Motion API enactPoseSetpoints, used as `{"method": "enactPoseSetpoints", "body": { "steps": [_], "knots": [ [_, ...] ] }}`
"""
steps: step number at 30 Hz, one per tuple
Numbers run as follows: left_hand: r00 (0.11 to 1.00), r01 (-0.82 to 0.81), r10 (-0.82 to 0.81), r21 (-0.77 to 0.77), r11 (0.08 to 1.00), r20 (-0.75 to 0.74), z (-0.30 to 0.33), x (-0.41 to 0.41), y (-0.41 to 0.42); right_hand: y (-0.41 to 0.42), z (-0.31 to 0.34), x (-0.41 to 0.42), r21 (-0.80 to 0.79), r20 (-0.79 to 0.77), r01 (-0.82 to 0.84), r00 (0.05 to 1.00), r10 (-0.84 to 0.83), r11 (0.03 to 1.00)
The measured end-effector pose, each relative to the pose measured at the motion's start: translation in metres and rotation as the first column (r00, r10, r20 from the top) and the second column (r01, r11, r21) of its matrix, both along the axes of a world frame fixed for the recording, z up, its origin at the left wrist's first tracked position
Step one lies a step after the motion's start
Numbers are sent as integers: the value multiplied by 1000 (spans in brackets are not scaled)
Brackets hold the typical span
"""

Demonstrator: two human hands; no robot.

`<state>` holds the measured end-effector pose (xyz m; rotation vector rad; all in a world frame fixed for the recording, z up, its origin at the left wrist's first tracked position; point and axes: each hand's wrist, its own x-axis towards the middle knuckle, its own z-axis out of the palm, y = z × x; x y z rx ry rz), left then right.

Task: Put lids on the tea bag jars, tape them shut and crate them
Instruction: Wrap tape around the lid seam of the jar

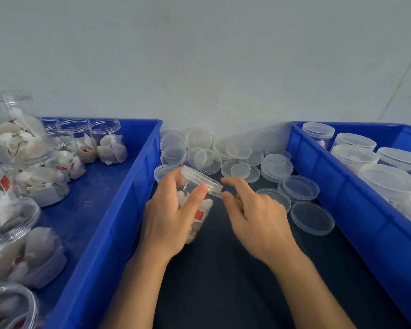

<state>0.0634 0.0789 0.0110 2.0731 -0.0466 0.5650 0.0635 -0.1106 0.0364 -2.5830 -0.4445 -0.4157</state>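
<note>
A dark desk [223,281] carries a blue plastic crate of open, unlidded tea bag jars [100,210] along its left edge and a blue plastic crate of lidded jars [356,198] along its right edge, with a heap of loose clear round plastic lids [223,153] at the back edge between them. Over the desk's middle the left hand [169,217] grips a clear plastic jar of white tea bags [197,210], tilted and capped with a clear lid [201,178]. The right hand [254,214] hovers just beside the lid's rim, fingers loosely curled; whether it pinches anything I cannot tell.
</note>
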Motion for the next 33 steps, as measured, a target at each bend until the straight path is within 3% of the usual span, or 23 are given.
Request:
{"method": "enactPoseSetpoints", "body": {
  "steps": [12,15,19,22,25,29,33],
  "knots": [
    [977,185,-209,-339,922,-36,0,-2,-7,-5,-3,2,56,-28,-43,999,45,998],
    [969,208,-240,-333,920,-58,2,-3,-5,-11,-7,5,166,-117,-87,987,107,982],
    [965,212,-237,-200,957,-110,4,-2,-5,-15,-8,5,230,-134,-112,980,146,967],
    [984,119,-131,-97,988,-122,5,-3,-4,-12,-6,3,200,-119,-90,986,116,976],
    [1000,6,-6,0,1000,-18,5,-4,-7,-8,-6,0,173,-92,-76,991,93,982],
    [997,53,-57,-80,995,-52,5,-4,-15,-6,-6,-1,155,-79,-60,994,73,986],
    [993,80,-99,-254,964,-62,8,-1,-8,-7,-8,0,288,-154,-128,972,178,949]
  ]
}}
